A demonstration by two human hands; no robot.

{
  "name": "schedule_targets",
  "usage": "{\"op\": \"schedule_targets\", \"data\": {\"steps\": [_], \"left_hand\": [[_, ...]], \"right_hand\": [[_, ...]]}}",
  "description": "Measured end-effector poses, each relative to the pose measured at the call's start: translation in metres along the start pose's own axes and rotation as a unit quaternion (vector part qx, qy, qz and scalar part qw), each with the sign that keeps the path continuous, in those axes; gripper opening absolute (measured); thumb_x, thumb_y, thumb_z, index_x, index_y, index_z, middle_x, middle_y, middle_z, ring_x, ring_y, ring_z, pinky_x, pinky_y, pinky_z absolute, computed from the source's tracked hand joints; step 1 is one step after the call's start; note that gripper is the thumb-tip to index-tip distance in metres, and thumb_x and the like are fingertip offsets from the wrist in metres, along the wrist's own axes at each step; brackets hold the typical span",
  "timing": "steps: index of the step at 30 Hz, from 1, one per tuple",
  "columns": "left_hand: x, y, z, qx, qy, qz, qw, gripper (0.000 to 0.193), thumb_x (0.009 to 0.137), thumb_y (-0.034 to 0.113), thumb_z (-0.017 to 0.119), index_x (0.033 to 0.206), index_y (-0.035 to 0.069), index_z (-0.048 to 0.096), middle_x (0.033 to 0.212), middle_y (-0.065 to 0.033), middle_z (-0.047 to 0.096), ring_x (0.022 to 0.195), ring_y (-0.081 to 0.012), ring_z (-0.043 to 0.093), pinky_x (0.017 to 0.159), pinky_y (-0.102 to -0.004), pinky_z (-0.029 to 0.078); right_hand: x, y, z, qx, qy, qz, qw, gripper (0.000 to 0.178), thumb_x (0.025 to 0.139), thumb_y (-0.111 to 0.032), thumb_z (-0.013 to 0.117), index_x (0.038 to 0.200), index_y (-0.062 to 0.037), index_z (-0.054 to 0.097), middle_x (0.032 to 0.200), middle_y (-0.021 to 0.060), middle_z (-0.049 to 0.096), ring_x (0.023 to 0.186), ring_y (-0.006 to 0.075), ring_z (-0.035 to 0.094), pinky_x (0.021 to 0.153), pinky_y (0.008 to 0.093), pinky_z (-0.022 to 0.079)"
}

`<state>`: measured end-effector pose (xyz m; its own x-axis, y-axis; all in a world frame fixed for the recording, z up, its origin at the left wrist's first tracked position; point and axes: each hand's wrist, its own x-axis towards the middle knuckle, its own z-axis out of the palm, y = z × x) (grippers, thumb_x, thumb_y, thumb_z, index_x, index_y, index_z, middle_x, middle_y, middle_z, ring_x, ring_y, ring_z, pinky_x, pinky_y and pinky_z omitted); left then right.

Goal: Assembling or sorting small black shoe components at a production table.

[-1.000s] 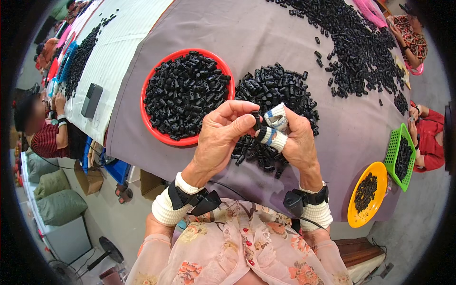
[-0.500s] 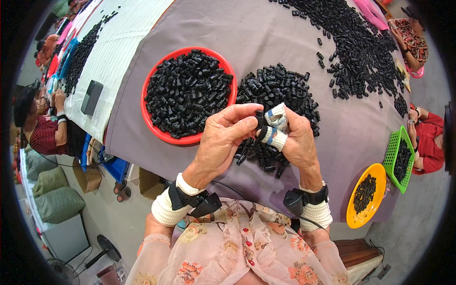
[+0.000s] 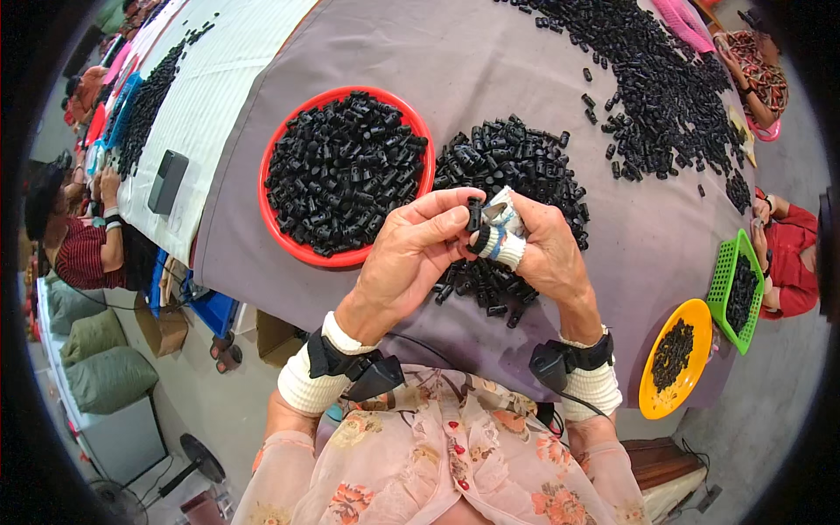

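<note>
forearms (image 3: 293,418) rise from below; left hand (image 3: 395,258) pinches with thumb (image 3: 444,226) and forefinger (image 3: 443,200), right hand (image 3: 553,249) curls inward just beside it.

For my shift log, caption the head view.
Left fingers pinch a small black part near a black heap and a red basin.

Held part (image 3: 474,213): glossy black
Loose pile (image 3: 516,166): black
Basin (image 3: 319,260): bright red
Tablecloth (image 3: 367,44): muted grey-purple
Neighbouring cloth (image 3: 236,70): white with fine stripes
Finger wraps (image 3: 509,252): white with blue and black bands
Wrist cuffs (image 3: 302,387): ribbed cream
Wrist straps (image 3: 323,359): black
Blouse (image 3: 394,472): pale peach, printed with orange and yellow flowers
Buttons (image 3: 457,449): red
Plate (image 3: 693,311): yellow-orange
Basket (image 3: 722,271): vivid green
Sacks (image 3: 109,381): dull green
</note>
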<state>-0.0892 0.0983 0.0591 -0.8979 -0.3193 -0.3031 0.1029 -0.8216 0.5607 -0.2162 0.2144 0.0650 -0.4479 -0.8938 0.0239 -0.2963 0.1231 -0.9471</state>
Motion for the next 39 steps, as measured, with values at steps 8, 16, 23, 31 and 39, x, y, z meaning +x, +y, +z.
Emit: {"op": "schedule_targets", "data": {"steps": [8,16,23,31,39], "left_hand": [[-0.0003,0.0003,-0.0006,0.004,-0.006,-0.007,1.0,0.023,0.089,0.011,0.056,0.108,0.0,0.058,0.089,-0.004,0.062,0.073,-0.0084,0.056,0.068,-0.0242,0.047],[0.0006,0.0016,-0.0055,0.002,-0.038,-0.009,0.999,0.025,0.09,0.012,0.053,0.111,-0.003,0.055,0.092,-0.0076,0.062,0.081,-0.0111,0.059,0.077,-0.0283,0.05],[0.0016,0.0004,-0.0048,0.004,-0.031,-0.013,0.999,0.024,0.09,0.01,0.053,0.109,-0.003,0.056,0.094,-0.0085,0.062,0.085,-0.013,0.059,0.077,-0.0283,0.05],[0.002,-0.0006,-0.0036,0.009,-0.029,-0.014,0.999,0.022,0.089,0.009,0.053,0.107,-0.003,0.057,0.096,-0.0093,0.062,0.086,-0.0141,0.06,0.078,-0.0298,0.051],[0.0022,-0.002,-0.0031,0.018,-0.014,-0.017,1.0,0.02,0.089,0.009,0.053,0.106,-0.002,0.057,0.097,-0.0091,0.062,0.088,-0.0144,0.06,0.08,-0.0301,0.051]], "right_hand": [[0.0023,0.0024,-0.0047,0.011,-0.044,0.003,0.999,0.031,0.075,-0.026,0.07,0.084,-0.0006,0.055,0.063,0.0074,0.052,0.054,0.0132,0.043,0.052,0.0288,0.039],[0.0042,0.0015,-0.0066,0.026,-0.075,-0.003,0.997,0.031,0.076,-0.028,0.07,0.084,-0.001,0.056,0.061,0.0071,0.052,0.055,0.0124,0.042,0.053,0.0285,0.039],[0.003,0.0032,-0.0049,0.031,-0.075,-0.013,0.997,0.036,0.073,-0.032,0.073,0.082,-0.0014,0.056,0.061,0.0066,0.052,0.054,0.0132,0.042,0.052,0.029,0.039],[0.0022,-0.0001,-0.0047,-0.031,-0.052,-0.008,0.998,0.039,0.07,-0.032,0.074,0.08,-0.001,0.054,0.06,0.0074,0.051,0.052,0.0149,0.042,0.05,0.0301,0.039],[0.002,0.0017,-0.0032,-0.043,-0.04,-0.014,0.998,0.038,0.07,-0.031,0.074,0.077,-0.001,0.052,0.057,0.0064,0.048,0.05,0.0137,0.04,0.048,0.0295,0.038]]}}
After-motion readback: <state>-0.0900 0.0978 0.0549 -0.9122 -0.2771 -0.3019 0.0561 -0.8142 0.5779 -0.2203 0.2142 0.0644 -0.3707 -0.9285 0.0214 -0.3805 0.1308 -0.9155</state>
